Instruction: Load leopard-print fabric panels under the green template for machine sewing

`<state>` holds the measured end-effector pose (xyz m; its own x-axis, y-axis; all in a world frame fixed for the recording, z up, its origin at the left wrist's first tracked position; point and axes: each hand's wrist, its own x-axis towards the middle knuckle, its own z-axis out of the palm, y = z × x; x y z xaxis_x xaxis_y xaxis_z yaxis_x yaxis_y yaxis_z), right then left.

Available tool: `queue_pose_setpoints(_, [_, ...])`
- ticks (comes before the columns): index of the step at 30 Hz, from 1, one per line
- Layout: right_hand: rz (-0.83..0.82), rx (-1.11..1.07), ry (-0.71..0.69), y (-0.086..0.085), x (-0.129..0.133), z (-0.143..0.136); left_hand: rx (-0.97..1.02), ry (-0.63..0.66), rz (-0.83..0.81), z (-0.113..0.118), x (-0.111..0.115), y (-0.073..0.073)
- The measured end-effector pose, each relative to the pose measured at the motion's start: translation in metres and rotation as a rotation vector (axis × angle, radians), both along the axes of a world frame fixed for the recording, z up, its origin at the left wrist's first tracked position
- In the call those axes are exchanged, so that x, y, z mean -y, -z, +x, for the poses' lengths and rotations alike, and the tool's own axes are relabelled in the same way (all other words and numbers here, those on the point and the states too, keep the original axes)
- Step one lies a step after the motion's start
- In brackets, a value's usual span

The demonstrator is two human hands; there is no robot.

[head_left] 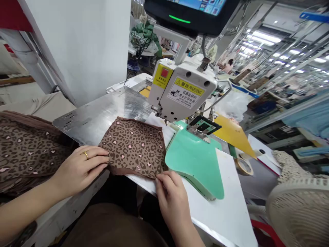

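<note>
Head view: two hands (74, 169) (174, 195) touch one cloth (136, 147), right fingers (167, 179) pinching its corner, left fingers' (97, 160) grip unclear.

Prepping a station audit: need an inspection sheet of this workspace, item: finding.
Surface: white tabletop, with a metal plate toward the left.
Job's things: leopard-print cloth beside the green plate under the machine head; more leopard-print fabric piled at left.
Clutter: tape roll and yellow sheet, right.
Hands: left hand at the cloth's left edge; right hand at its near right corner; grip unclear.
Cables: dark cable below the screen.
Surroundings: white pillar, lit ceiling lights.
</note>
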<state>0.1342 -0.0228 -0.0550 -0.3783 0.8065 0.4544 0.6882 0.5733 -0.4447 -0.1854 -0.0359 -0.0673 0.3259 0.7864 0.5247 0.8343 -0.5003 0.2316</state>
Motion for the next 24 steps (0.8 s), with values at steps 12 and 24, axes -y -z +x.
queue_pose_setpoints(12, [0.185,0.236,-0.067,-0.015,-0.008,0.02,0.064,0.127,-0.047,0.004,-0.003,-0.005])
queue_pose_setpoints(24, [0.024,0.21,-0.077,-0.007,-0.008,0.015,-0.165,0.197,-0.372,0.088,-0.09,-0.035])
